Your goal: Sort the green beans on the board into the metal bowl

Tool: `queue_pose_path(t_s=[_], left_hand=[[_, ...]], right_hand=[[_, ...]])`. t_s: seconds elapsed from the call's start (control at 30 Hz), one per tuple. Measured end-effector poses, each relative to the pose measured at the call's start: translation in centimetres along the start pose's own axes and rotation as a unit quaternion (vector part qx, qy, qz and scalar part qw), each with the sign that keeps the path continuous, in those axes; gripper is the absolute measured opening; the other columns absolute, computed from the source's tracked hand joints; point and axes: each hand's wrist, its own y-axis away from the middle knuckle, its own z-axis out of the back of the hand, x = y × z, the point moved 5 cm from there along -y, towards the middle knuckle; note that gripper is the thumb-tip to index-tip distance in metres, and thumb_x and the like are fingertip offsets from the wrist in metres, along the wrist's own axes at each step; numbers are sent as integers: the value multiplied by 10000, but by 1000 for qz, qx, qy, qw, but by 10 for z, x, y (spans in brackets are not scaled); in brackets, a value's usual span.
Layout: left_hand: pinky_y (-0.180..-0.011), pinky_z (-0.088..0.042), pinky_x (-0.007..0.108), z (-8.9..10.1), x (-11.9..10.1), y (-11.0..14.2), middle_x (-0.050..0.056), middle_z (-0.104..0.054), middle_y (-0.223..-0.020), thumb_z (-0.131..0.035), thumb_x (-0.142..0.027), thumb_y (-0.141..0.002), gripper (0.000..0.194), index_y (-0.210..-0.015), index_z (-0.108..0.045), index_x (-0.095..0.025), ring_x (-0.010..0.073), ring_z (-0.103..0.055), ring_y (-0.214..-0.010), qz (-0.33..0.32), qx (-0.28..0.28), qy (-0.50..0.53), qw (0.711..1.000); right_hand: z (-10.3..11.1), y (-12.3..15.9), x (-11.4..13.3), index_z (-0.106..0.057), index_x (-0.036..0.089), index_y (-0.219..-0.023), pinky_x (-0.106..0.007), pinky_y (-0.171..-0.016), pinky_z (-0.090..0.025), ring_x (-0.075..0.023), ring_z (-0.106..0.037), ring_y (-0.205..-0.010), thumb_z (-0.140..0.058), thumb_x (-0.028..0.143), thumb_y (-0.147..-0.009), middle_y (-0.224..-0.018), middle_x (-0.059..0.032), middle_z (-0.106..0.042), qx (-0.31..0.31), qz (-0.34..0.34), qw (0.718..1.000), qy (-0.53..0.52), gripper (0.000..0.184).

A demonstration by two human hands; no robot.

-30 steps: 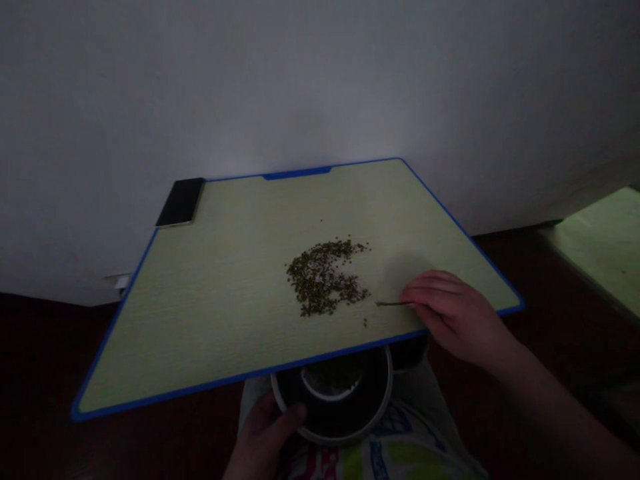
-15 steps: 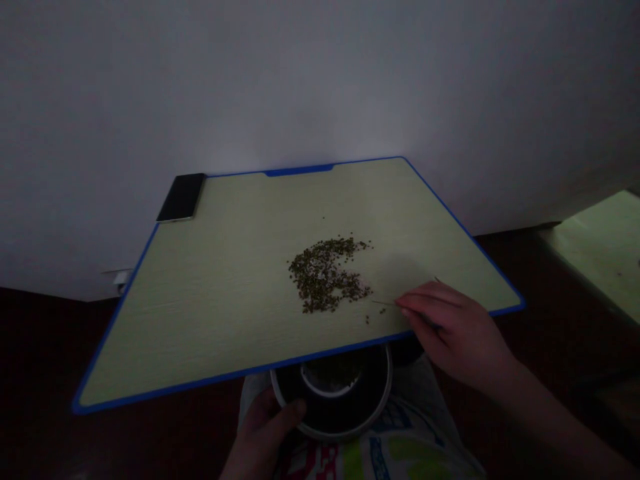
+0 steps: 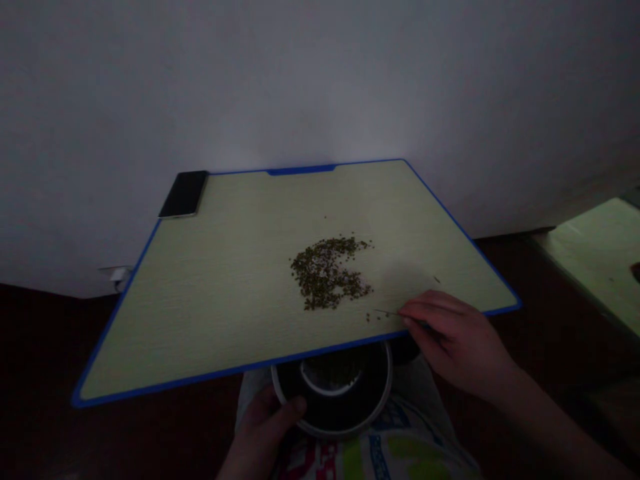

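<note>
A scattered heap of small green-brown grains (image 3: 327,273) lies near the middle of a pale green board with a blue edge (image 3: 240,300). A few stray grains sit apart from it, close to the tip of a thin metal pick (image 3: 387,311). My right hand (image 3: 450,337) is shut on that pick, pinching it between the fingertips just above the board. Below the board's near edge, my left hand (image 3: 263,427) grips the rim of a dark round bowl with a pale rim (image 3: 333,417). The board hides the bowl's far part.
A black phone (image 3: 184,193) lies at the board's far left corner. Behind stands a white wall (image 3: 320,80), with a small white plug (image 3: 120,277) low on it. Another pale green surface (image 3: 595,260) sits at the right. A patterned cloth (image 3: 380,453) covers my lap.
My right hand has moved down toward the board's near edge, and the pick's tip is now by the stray grains. The board has shifted slightly in view. My left hand still holds the bowl.
</note>
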Motion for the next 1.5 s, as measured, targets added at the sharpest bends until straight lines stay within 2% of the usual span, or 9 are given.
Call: queue_pose_path(t_s=[0.17, 0.37, 0.73, 0.97, 1.23, 1.33, 1.5], left_hand=[[-862, -553, 404, -1, 1, 4, 141, -807, -899, -829, -311, -566, 336, -841, -761, -130, 344, -727, -935, -1, -4, 16, 1000], [-853, -556, 401, 0, 4, 2, 144, -809, -841, -837, -316, -567, 326, -819, -756, -124, 327, -744, -864, -6, 8, 17, 1000], [-897, -543, 386, 6, 11, -1, 148, -808, -917, -822, -306, -598, 388, -925, -745, -112, 308, -743, -899, -2, 20, 16, 1000], [-862, -558, 391, 6, 11, -2, 138, -811, -897, -836, -316, -597, 368, -899, -751, -124, 290, -747, -847, -10, 37, 12, 999], [-896, -542, 391, 4, 10, -3, 136, -809, -914, -846, -356, -602, 373, -888, -761, -131, 289, -737, -879, -14, 70, 12, 997], [-910, -532, 392, 7, 13, -6, 140, -808, -924, -846, -346, -604, 378, -903, -761, -130, 286, -737, -878, -19, 70, 10, 997], [-871, -545, 374, 7, 11, -5, 134, -810, -917, -834, -336, -618, 368, -916, -757, -135, 279, -737, -870, -22, 69, 2, 997]], right_hand=[[-2, -2, -2, -679, 202, -921, -322, -703, -578, -186, -678, -783, -532, 136, -877, -852, -61, -725, -12, -17, 999, 25, 167], [-2, 5, 4, -680, 200, -956, -286, -661, -568, -165, -683, -731, -529, 165, -889, -840, -45, -728, 20, -52, 998, 23, 169], [-24, 0, 19, -686, 132, -1105, -287, -719, -585, -177, -715, -769, -510, 187, -894, -919, -79, -755, 27, -90, 995, 18, 280], [-33, -9, 30, -693, 93, -1104, -303, -708, -581, -187, -706, -744, -504, 189, -890, -876, -96, -748, 39, -84, 996, 0, 301], [-42, -12, 37, -691, 110, -1129, -294, -751, -579, -183, -710, -804, -493, 179, -894, -942, -97, -754, 79, -90, 992, -44, 315], [-43, -17, 39, -692, 120, -1124, -301, -796, -572, -185, -706, -862, -489, 180, -900, -970, -94, -753, 96, -79, 990, -65, 308], [-49, -23, 42, -684, 123, -1140, -307, -780, -563, -182, -693, -840, -492, 176, -896, -948, -85, -745, 136, -49, 985, -99, 315]])
